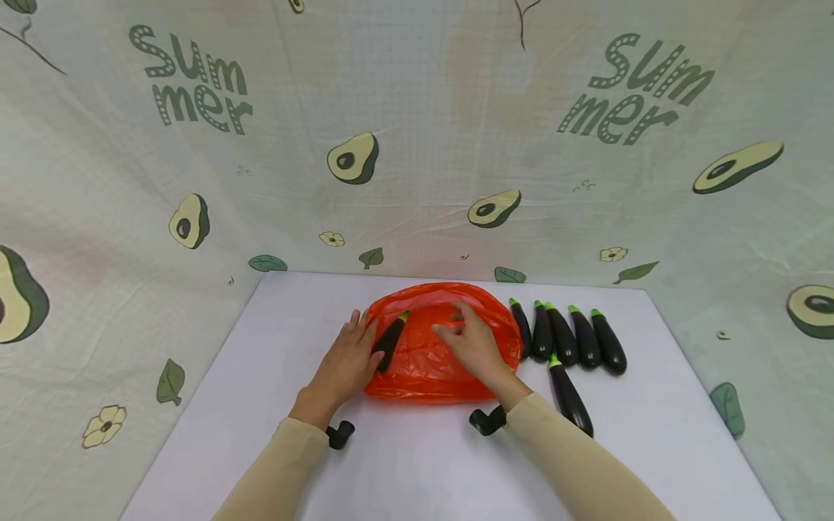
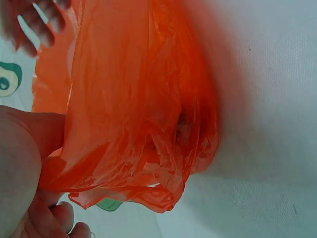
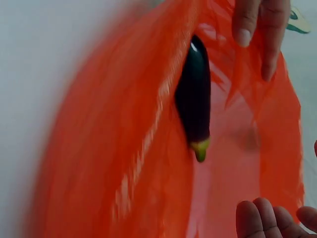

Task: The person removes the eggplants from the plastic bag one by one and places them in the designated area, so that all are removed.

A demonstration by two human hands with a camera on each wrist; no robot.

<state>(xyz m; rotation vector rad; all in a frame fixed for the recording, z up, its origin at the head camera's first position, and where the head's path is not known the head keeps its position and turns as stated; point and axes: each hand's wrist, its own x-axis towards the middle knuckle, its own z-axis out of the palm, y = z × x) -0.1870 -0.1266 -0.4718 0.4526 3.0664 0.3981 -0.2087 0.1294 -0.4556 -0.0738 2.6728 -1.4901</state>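
Observation:
A red plastic bag (image 1: 436,383) lies on the white table with its mouth spread open. An eggplant (image 1: 389,345) with a green stem end lies at the left of the bag's mouth, and in the right wrist view this eggplant (image 3: 197,94) is partly covered by a fold. My left hand (image 1: 348,360) holds the bag's left edge, thumb and fingers on either side of the plastic. Over the mouth, my right hand (image 1: 478,347) holds nothing, its fingers (image 3: 265,218) loosely bent and spread. The left wrist view shows mostly the bag's wall (image 2: 119,99).
Several eggplants (image 1: 562,336) stand in a row right of the bag, stems pointing away. One more eggplant (image 1: 570,399) lies nearer, beside my right forearm. A printed cloth (image 1: 417,145) hangs behind the white table (image 1: 293,311) and along its sides.

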